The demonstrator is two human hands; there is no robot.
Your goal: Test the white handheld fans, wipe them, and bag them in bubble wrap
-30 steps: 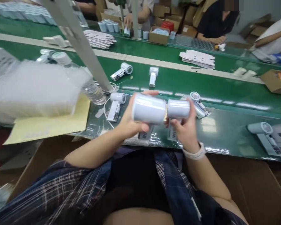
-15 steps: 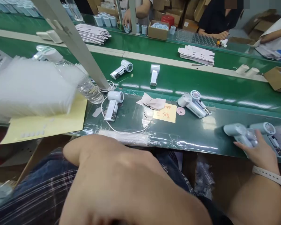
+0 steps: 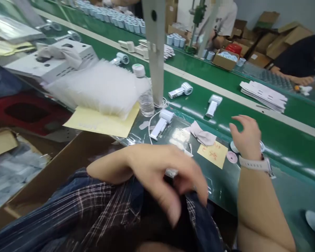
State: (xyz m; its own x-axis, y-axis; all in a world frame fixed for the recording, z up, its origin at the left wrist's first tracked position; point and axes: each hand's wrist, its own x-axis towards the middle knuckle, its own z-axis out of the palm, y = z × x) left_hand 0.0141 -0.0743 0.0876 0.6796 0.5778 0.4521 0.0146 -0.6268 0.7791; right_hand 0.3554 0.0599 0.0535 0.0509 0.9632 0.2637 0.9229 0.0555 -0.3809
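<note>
My right hand [image 3: 245, 136], with a white watch on the wrist, hovers with spread fingers over a small white handheld fan [image 3: 233, 147], which it mostly hides. My left hand [image 3: 160, 178] hangs blurred over my lap at the table's front edge, fingers apart and holding nothing. Between the hands lie a yellow note [image 3: 212, 154] with red writing, a pink round sticker [image 3: 231, 157] and a crumpled grey cloth [image 3: 203, 136]. Another white fan with a cable [image 3: 161, 122] lies to the left of the cloth.
A water bottle [image 3: 144, 92], a stack of clear bags [image 3: 99, 85] on yellow paper [image 3: 102, 122] and a grey post [image 3: 154, 49] stand at left. Two fans [image 3: 181, 90] [image 3: 213, 104] lie on the green belt. Flat cartons [image 3: 264, 93] lie beyond; co-workers sit across. A cardboard box [image 3: 55, 175] stands by my knee.
The view has swung to the left. My right hand left the fans at the far right and came over the fan by the pink sticker. My left hand has dropped to my lap.
</note>
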